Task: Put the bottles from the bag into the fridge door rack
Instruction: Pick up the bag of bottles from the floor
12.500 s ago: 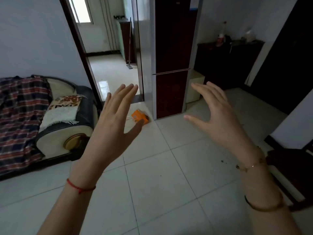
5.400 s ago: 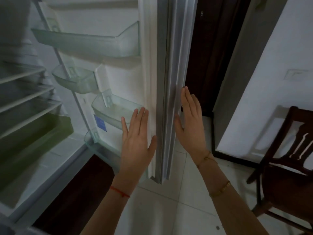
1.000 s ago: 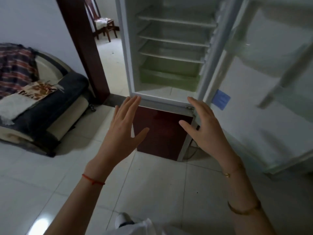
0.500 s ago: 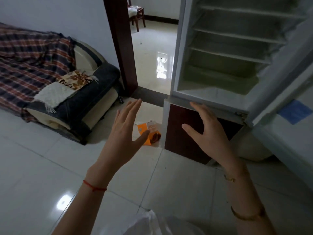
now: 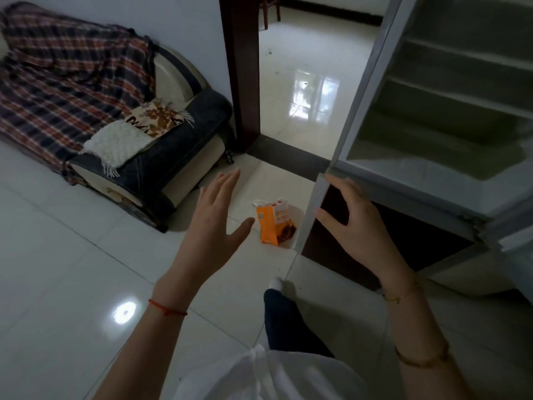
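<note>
An orange bag (image 5: 275, 223) with white handles stands on the tiled floor beside the lower left corner of the fridge (image 5: 432, 157). What it holds cannot be seen, and no bottle shows. The upper fridge compartment stands open, with bare shelves and a greenish drawer. Only a sliver of its door shows at the far right edge. My left hand (image 5: 215, 226) hovers open just left of the bag, fingers spread, not touching it. My right hand (image 5: 354, 223) is open in front of the dark lower fridge panel, to the right of the bag.
A sofa (image 5: 121, 134) with a plaid blanket and a white throw stands at the left. A dark wooden door frame (image 5: 240, 73) rises behind the bag, with a doorway to another room. My leg and white sock (image 5: 278, 298) are on the floor below my hands.
My view has moved closer to the floor and the orange bag, which now looks larger between my hands. Both hands stay open and have come lower toward it.
</note>
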